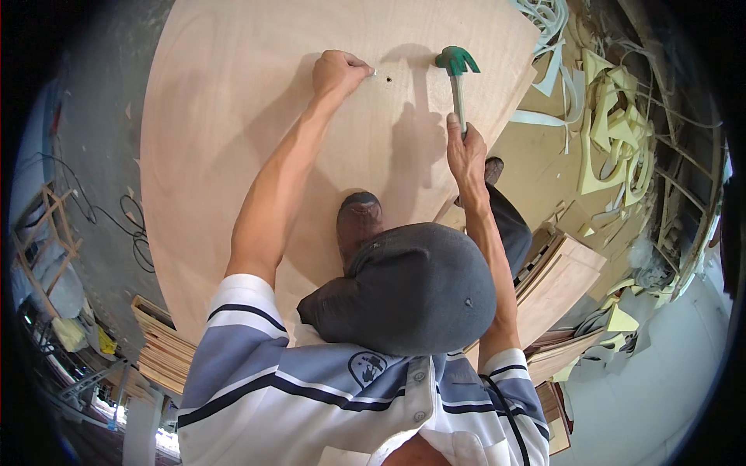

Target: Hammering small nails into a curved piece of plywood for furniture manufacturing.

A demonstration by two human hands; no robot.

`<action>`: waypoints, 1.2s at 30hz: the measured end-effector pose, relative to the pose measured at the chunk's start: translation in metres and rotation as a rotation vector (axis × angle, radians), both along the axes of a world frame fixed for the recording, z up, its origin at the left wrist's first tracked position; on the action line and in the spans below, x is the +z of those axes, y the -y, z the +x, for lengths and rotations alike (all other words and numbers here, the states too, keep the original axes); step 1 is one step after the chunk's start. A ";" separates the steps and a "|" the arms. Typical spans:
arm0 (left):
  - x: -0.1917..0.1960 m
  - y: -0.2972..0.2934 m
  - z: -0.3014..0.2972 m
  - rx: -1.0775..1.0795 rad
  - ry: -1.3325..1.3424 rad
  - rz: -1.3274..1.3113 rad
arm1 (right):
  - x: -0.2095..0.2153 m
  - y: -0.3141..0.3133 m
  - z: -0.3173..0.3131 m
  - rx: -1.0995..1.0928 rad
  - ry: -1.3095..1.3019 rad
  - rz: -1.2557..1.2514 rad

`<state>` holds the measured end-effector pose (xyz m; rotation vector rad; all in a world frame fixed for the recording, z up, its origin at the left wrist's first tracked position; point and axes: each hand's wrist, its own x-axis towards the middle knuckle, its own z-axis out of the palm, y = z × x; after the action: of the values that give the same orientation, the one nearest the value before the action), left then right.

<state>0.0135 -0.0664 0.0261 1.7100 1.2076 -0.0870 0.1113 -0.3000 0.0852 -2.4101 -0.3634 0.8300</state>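
A claw hammer (458, 62) with a green head and a pale handle is raised in my right hand (466, 153), its fingers wrapped round the lower handle. Its shadow falls on the large plywood sheet (233, 85) below. Over the sheet, my left hand (339, 73) is closed in a pinch. A small pale, shiny piece (373, 73) pokes out between thumb and fingertips, too small to name. Just right of those fingertips a small dark hole (388, 79) shows in the plywood. One brown shoe (360, 224) of mine rests on the sheet, under my bent knee.
Yellow foam offcuts (618, 128) and white strips (552, 85) lie at the right. Stacked wooden panels stand at the lower right (563, 279) and lower left (163, 346). A black cable (136, 225) curls over the grey floor on the left.
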 end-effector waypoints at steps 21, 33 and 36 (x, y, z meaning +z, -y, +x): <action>0.034 0.086 -0.210 0.861 0.522 -0.113 | 0.066 -0.047 -0.038 0.102 -0.136 0.110; 0.060 0.061 -0.179 0.931 0.785 -0.293 | -0.042 -0.001 -0.026 0.527 0.774 0.235; 0.073 0.065 -0.187 1.000 0.730 -0.225 | 0.008 -0.029 -0.052 0.192 -0.023 0.027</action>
<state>-0.1735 -0.1319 0.0995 0.6727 1.2643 0.8882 0.0597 -0.2710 0.0931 -2.3649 -0.6004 0.9288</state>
